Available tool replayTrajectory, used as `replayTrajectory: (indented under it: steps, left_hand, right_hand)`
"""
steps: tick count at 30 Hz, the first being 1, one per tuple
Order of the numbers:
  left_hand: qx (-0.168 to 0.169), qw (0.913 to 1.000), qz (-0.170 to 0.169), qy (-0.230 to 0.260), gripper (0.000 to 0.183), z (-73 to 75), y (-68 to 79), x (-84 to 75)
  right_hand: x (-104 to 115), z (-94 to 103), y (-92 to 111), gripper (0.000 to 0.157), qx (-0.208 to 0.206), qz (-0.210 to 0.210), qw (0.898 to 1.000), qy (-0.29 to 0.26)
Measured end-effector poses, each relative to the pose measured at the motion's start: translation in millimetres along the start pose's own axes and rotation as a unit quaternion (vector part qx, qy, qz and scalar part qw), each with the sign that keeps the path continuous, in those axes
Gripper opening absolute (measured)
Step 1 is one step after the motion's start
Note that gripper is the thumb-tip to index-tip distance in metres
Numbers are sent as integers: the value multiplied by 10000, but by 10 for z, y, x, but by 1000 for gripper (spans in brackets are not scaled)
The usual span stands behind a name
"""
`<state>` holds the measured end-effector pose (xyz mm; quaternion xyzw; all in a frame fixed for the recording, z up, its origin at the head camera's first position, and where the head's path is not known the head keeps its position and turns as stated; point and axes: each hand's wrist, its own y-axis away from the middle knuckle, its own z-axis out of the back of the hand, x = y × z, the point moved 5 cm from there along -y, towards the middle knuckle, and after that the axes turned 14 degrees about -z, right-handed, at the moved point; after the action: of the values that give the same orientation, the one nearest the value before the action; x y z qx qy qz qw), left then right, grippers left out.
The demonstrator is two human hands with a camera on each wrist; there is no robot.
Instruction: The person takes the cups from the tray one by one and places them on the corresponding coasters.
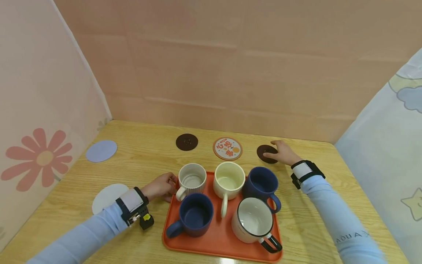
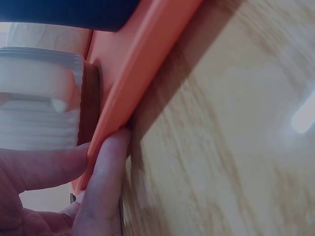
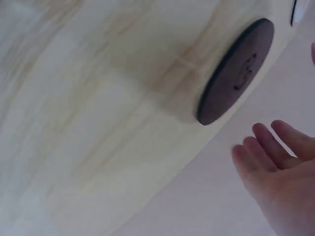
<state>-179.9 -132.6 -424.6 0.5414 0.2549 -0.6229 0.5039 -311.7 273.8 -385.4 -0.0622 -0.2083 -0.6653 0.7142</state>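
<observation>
My left hand [image 1: 162, 186] pinches the left rim of an orange-red tray [image 1: 221, 240], thumb inside the edge and a finger along its outer side in the left wrist view. Closest to that hand on the tray is a ribbed whitish mug [image 1: 192, 176]. Beside it stand a cream mug [image 1: 229, 178] and two dark blue mugs, one at the right [image 1: 262, 181] and one in front [image 1: 196, 212]. A white mug [image 1: 254, 220] with a black rim sits front right. My right hand [image 1: 284, 153], fingers loosely spread, hovers by a round dark brown coaster [image 3: 236, 73], holding nothing.
A second dark coaster [image 1: 187, 142] and a printed white-and-orange coaster [image 1: 228, 149] lie along the table's back. Two pale round coasters, one lavender [image 1: 101, 151] and one whitish [image 1: 107, 196], lie at the left. Hanging cloths close off the back and both sides.
</observation>
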Motion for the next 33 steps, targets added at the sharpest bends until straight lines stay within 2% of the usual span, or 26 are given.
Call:
replayTrajectory:
  steps: [7,14,24,33]
  left_hand:
    - [-29,10000,26,30,35,1,8,-4]
    - [-26,10000,-41,-65,35,7,20,-19]
    - [-20,10000,-30,-42,35,-5,24,-16]
    - [-9,10000,-40,-20,35,-7,25,0]
  right_hand:
    - [125,102,187,63,-256,432,9986,185]
    - [169,94,362,54,-338,706,9965,285]
    - [144,64,562,49,-197,751,9969,159]
    - [177,134,786,44,-66,654,9977,174]
